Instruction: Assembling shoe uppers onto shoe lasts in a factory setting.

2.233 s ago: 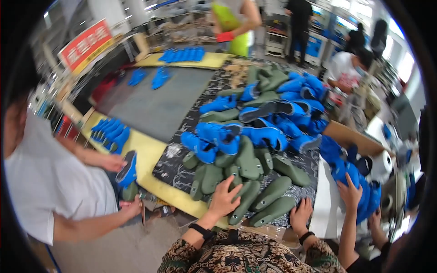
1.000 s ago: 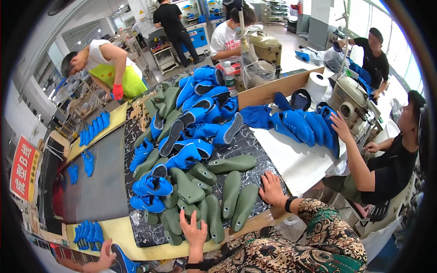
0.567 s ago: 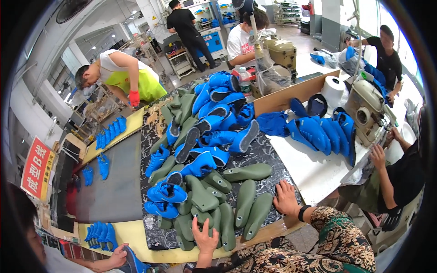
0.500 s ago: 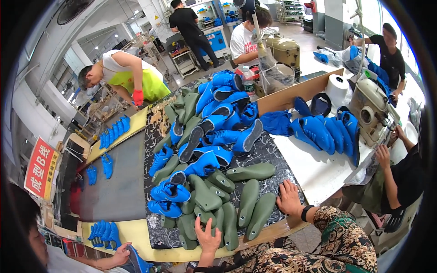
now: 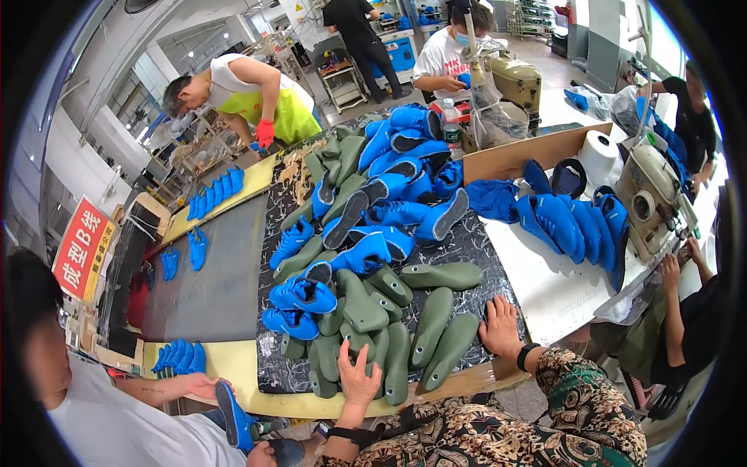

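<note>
My left hand (image 5: 359,378) has its fingers spread at the near edge of a heap of dark green shoe lasts (image 5: 364,311). Its fingertips lie over one last, and I cannot tell whether they touch it. My right hand (image 5: 500,328) rests flat on the black patterned tabletop (image 5: 493,282), just right of two lasts (image 5: 451,350) lying side by side. Neither hand holds anything. Beyond the lasts is a pile of blue shoe uppers (image 5: 389,210), some with grey undersides showing.
On the left, a grey conveyor (image 5: 214,284) runs between yellow boards with rows of blue shoes (image 5: 215,193). A co-worker at the lower left holds a blue shoe (image 5: 233,416). To the right, a white table (image 5: 545,300) carries blue uppers (image 5: 572,226) and a sewing machine (image 5: 650,194).
The whole view has shifted, with the table now further right and up. More of the co-worker at the lower left shows, with the blue shoe. My hands stay in nearly the same places.
</note>
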`<state>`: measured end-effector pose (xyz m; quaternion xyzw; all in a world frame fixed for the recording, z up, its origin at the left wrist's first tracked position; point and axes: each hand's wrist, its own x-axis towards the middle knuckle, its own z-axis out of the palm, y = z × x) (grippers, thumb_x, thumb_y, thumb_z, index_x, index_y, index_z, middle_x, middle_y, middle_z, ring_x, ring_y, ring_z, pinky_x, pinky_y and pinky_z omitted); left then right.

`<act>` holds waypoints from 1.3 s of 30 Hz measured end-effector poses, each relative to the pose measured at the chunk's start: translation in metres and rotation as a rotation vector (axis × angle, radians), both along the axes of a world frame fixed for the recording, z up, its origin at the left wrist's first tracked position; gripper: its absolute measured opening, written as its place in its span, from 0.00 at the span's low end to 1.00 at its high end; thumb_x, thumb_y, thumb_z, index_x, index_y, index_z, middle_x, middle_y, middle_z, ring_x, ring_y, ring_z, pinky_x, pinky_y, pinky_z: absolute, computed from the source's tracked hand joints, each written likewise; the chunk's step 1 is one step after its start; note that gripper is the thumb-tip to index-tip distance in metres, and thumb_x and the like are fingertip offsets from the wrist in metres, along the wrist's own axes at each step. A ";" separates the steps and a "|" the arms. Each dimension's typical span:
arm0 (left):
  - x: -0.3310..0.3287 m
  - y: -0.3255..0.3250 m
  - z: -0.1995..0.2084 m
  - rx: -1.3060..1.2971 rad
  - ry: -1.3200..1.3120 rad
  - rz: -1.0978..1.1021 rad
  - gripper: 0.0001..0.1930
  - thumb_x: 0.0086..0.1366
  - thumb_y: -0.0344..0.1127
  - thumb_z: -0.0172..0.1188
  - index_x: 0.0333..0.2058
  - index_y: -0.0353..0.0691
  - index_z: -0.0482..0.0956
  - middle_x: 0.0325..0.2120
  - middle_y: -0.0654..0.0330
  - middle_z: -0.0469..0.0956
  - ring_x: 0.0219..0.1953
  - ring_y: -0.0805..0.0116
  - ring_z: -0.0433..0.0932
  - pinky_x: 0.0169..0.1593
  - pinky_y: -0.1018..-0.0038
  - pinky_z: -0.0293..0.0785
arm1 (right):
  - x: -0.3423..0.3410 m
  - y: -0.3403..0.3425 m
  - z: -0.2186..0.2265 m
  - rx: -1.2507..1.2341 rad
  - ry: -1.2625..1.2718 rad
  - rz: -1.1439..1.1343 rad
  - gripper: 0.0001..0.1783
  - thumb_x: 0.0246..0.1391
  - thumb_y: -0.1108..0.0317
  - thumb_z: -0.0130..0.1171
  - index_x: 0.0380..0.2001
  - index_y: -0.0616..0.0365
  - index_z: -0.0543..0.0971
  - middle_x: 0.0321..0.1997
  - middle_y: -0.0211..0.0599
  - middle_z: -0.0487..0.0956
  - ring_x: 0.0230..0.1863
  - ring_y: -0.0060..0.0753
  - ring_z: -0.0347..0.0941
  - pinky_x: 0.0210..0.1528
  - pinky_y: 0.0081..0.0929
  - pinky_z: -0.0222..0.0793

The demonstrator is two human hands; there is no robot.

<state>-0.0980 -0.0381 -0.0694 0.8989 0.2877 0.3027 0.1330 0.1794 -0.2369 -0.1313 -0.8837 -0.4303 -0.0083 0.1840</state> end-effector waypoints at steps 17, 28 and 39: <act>0.004 0.001 -0.007 -0.046 -0.039 0.010 0.24 0.47 0.32 0.60 0.47 0.41 0.73 0.56 0.46 0.59 0.56 0.46 0.62 0.57 0.57 0.61 | 0.007 -0.008 -0.029 0.132 -0.101 0.024 0.27 0.44 0.71 0.52 0.50 0.69 0.65 0.59 0.61 0.60 0.61 0.60 0.54 0.62 0.50 0.47; -0.022 -0.004 -0.005 -0.024 -0.151 0.030 0.27 0.43 0.29 0.60 0.47 0.41 0.72 0.58 0.49 0.55 0.51 0.46 0.63 0.54 0.56 0.63 | 0.004 0.010 -0.033 -0.154 -0.231 -0.045 0.28 0.54 0.61 0.48 0.56 0.62 0.64 0.60 0.52 0.62 0.61 0.52 0.57 0.61 0.44 0.52; -0.005 -0.008 0.000 -0.114 -0.089 -0.007 0.24 0.43 0.28 0.60 0.44 0.42 0.72 0.58 0.47 0.53 0.49 0.49 0.63 0.52 0.57 0.62 | 0.050 -0.010 -0.078 0.036 -0.390 0.104 0.30 0.55 0.46 0.39 0.50 0.60 0.69 0.55 0.51 0.67 0.56 0.53 0.62 0.56 0.48 0.57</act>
